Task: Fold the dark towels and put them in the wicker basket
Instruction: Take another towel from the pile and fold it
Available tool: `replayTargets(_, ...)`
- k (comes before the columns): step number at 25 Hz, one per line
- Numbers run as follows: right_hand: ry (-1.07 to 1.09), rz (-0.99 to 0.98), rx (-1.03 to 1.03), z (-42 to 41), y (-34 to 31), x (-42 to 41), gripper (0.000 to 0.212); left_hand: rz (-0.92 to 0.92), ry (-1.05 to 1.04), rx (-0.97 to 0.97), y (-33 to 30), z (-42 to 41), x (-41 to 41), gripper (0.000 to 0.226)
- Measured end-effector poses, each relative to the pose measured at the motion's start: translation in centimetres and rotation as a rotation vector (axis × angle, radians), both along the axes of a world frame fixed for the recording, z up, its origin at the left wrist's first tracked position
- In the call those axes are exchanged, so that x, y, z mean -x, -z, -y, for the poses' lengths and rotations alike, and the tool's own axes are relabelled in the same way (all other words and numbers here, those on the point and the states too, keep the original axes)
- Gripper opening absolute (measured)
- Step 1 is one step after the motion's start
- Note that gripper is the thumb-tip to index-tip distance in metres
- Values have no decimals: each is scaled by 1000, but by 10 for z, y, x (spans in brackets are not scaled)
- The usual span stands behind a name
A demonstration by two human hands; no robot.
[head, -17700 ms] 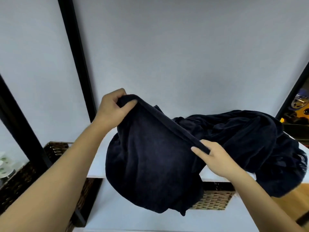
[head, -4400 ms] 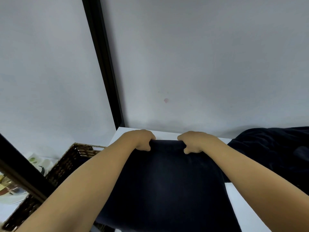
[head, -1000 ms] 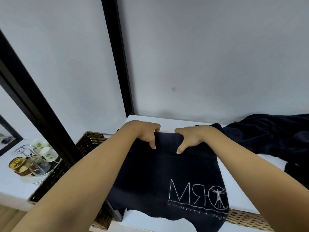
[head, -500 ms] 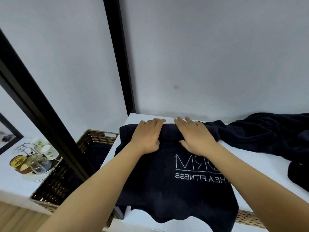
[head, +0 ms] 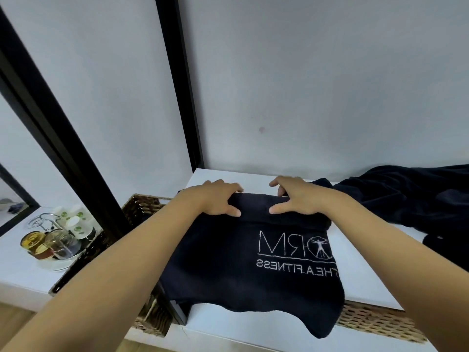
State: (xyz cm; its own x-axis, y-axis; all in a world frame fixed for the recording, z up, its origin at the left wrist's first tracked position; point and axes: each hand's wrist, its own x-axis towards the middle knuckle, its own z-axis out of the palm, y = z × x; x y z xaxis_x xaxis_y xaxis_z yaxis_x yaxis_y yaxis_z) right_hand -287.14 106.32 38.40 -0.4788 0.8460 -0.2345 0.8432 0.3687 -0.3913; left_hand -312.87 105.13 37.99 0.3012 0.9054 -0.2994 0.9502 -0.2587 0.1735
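Dark towel (head: 243, 252), printed side up with pale lettering, lies on the white shelf (head: 368, 273); its far end is doubled into a thick roll running left to right, parallel to the back wall (head: 317, 85). Both hands sit on that roll, side by side and a little apart. The left hand (head: 218, 200) curls over the roll's left half with its thumb on the near side; the right hand (head: 297, 199) does the same on the right half, so each is clamped around the fold. The loose remainder of the towel lies toward the person from the roll, and its near edge droops over the shelf's front. Judging by this, the next turn of the fold comes toward the body, with both hands equally placed. Left of the towel and lower stands the wicker basket (head: 142, 207), nearer the left hand. Right of the towel, unfolded dark towels (head: 411, 196) are heaped against the wall. Beyond the basket, a plate of jars (head: 55, 247) stands on a lower white surface.
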Motion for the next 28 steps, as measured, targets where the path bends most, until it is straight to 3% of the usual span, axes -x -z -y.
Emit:
replayTargets(2,19,85,132,-8,-5,1,73,-134,-31,67,-9,-6,-10,66)
replayTargets(4,11,125,177,-13,-6,4,59,-171,-33,86,-12,-9,-20,64)
replayTargets(10,-5,273,234,-19,-4,14,69,-43,-48,175,-9,-20,-27,65)
replayTargets(13,-23,302,166,-25,-1,19,62,-19,-55,173,-6,-30,-25,58)
replayTargets(15,-10,294,26,-32,3,20,57,-20,-18,6,-1,-35,-23,50)
replayTargets(19,28,395,-706,-35,39,19,59,-128,-1,-567,41,-29,-28,50)
replayTargets(21,72,347,-869,-27,60,18,59,-102,-26,-691,61,-20,-31,55)
replayTargets(25,70,243,-759,-12,75,9,75,17,-1,-648,64,-2,-24,64)
replayTargets(28,49,105,-616,3,65,5,67,59,9,-615,52,16,-24,48)
